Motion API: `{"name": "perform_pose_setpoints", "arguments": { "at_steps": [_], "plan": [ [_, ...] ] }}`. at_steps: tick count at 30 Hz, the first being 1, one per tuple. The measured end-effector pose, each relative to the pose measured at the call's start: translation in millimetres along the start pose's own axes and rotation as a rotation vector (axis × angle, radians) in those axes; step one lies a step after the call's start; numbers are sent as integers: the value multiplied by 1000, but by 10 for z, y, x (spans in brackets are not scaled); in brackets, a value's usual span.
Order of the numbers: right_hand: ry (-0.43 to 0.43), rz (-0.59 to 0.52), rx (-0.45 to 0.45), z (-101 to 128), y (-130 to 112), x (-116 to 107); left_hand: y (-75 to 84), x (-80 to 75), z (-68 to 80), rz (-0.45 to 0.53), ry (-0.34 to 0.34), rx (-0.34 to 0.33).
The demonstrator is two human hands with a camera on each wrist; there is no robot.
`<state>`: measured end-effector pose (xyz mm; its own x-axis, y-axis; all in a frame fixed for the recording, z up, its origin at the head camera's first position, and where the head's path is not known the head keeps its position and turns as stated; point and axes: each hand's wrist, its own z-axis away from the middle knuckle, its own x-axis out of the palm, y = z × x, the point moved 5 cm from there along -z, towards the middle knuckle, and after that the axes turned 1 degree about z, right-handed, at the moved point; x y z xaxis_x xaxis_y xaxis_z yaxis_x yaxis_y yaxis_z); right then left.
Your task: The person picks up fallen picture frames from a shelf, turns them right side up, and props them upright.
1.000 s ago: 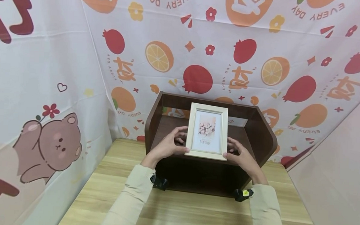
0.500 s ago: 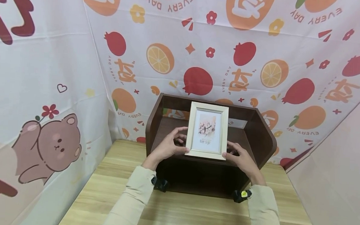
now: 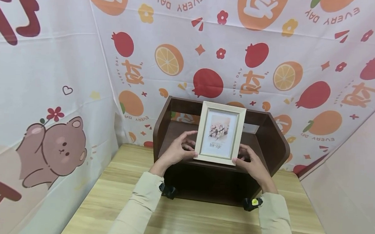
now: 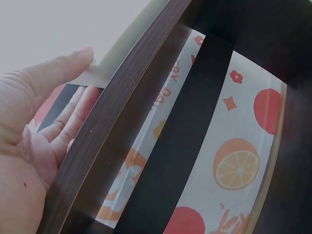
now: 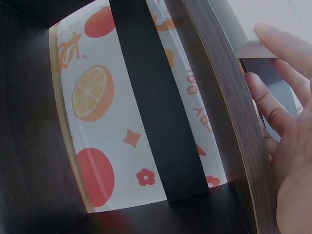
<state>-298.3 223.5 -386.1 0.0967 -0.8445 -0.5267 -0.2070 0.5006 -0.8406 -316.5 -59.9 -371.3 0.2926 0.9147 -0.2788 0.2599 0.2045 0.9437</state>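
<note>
A cream picture frame (image 3: pixel 220 133) with a flower print stands leaning back at the front of the upper shelf of a dark brown desktop shelf unit (image 3: pixel 275 140). My left hand (image 3: pixel 177 150) holds its lower left corner, thumb at the front edge and fingers curled behind. At the lower right corner my right hand (image 3: pixel 252 163) grips it the same way. In the left wrist view, the left thumb (image 4: pixel 73 66) presses the frame's pale edge (image 4: pixel 109 58) just above the shelf board. The right wrist view has the right index finger and thumb at the frame's corner (image 5: pixel 243 34).
The shelf unit stands on a light wood table (image 3: pixel 123 183) against a fruit-print cloth (image 3: pixel 209 38). A white cloth with a bear (image 3: pixel 60 147) hangs at the left, and a pale panel (image 3: pixel 346 184) rises at the right. Below the shelf board is a dark lower compartment (image 3: pixel 208 183).
The frame has tipped more upright, its top edge rising and shifting slightly right. Both hands keep their hold on the lower corners and have barely moved.
</note>
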Motion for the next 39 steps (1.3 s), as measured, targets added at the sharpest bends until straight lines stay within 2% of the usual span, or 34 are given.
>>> {"name": "perform_pose_setpoints", "arguments": {
  "at_steps": [7, 24, 32, 39],
  "plan": [
    [23, -5, -3, 4, -2, -21, -2, 11, -17, -17, -2, -8],
    [47, -35, -5, 32, 12, -32, -16, -15, 16, -42, -76, 0],
    [13, -23, -52, 58, 25, 2, -23, -10, 63, -54, -101, 27],
    [3, 29, -72, 61, -12, -32, 6, 1, 50, -56, -106, 41]
  ]
}}
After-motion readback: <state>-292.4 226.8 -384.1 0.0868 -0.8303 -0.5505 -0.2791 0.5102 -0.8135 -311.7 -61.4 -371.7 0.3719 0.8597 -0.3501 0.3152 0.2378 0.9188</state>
